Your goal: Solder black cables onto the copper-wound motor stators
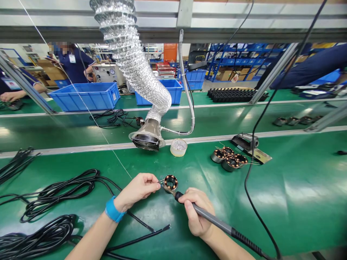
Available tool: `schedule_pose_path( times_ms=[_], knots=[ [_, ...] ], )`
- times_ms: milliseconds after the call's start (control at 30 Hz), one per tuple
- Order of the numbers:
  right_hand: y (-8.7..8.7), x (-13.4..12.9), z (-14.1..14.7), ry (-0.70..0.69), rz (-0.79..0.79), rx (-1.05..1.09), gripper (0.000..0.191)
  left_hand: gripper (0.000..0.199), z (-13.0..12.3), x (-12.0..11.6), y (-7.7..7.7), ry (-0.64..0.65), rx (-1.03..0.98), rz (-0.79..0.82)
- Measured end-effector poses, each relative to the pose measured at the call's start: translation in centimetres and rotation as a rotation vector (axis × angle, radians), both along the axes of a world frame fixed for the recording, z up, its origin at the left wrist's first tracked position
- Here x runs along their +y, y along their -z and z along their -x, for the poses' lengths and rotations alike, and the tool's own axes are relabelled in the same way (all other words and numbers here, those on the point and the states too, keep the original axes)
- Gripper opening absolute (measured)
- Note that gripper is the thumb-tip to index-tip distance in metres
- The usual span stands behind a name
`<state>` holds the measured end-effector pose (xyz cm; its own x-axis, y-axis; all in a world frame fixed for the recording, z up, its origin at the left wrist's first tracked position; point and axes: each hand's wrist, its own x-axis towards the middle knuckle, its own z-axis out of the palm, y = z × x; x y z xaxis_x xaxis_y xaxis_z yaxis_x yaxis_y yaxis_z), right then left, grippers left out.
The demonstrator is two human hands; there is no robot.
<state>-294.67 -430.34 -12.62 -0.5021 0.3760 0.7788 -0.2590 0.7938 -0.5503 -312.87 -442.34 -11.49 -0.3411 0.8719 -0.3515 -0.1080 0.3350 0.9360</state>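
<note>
Black cables (65, 191) are lying coiled at left, no lettering legible anywhere. The left hand (141, 189) is pinching thin wires — fingertips closed — beside the copper-wound ring (170, 183), which is sitting on the green mat (284, 187). A fan hood (148, 139) is hanging beyond. The right hand's fingers are curling round a soldering iron (211, 217), tip at the ring.

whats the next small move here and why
Probably hold the wires steady and nudge the iron slightly left toward them: the left hand pinches them beside the coil ring, while the right hand has the iron's tip at the ring's near edge. Any contact is too small to judge.
</note>
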Motion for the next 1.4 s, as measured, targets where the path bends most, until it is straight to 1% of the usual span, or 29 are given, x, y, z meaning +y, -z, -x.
schedule_pose_path(
  times_ms=[133,300,433,600,700,833,1033,1133,1267,1400],
  knots=[
    [-0.2,-0.1,0.1,-0.006,-0.004,-0.011,0.019,0.032,0.0,0.0,-0.1,-0.002,0.006,0.001],
    [0.1,0.0,-0.1,0.000,-0.006,-0.011,0.019,0.034,0.0,0.0,-0.3,-0.002,0.022,0.016],
    [0.6,0.1,0.1,0.040,0.050,-0.001,0.020,0.031,0.0,0.0,-0.1,0.001,0.010,0.009],
    [1.4,0.0,1.8,-0.053,0.100,-0.121,0.035,0.028,0.0,0.1,0.0,-0.008,0.005,-0.013],
    [2.0,-0.1,2.8,-0.095,0.128,-0.154,0.042,0.028,-0.1,0.1,-0.2,-0.015,0.012,-0.006],
    [2.5,-0.3,3.3,-0.100,0.157,-0.142,0.040,0.028,-0.1,0.1,-0.3,-0.014,0.025,-0.004],
    [2.7,-0.5,3.6,-0.002,0.255,-0.138,0.031,0.027,-0.1,0.0,0.0,-0.029,0.043,-0.020],
    [2.7,-0.5,3.6,0.006,0.270,-0.149,0.031,0.027,-0.2,0.0,0.0,-0.033,0.036,-0.026],
    [2.2,-0.4,3.3,0.008,0.255,-0.134,0.033,0.026,-0.2,0.1,-0.1,-0.014,-0.002,-0.021],
    [1.4,0.0,2.5,0.046,0.275,-0.072,0.027,0.025,-0.1,0.0,-0.1,0.019,-0.031,-0.001]
  ],
)
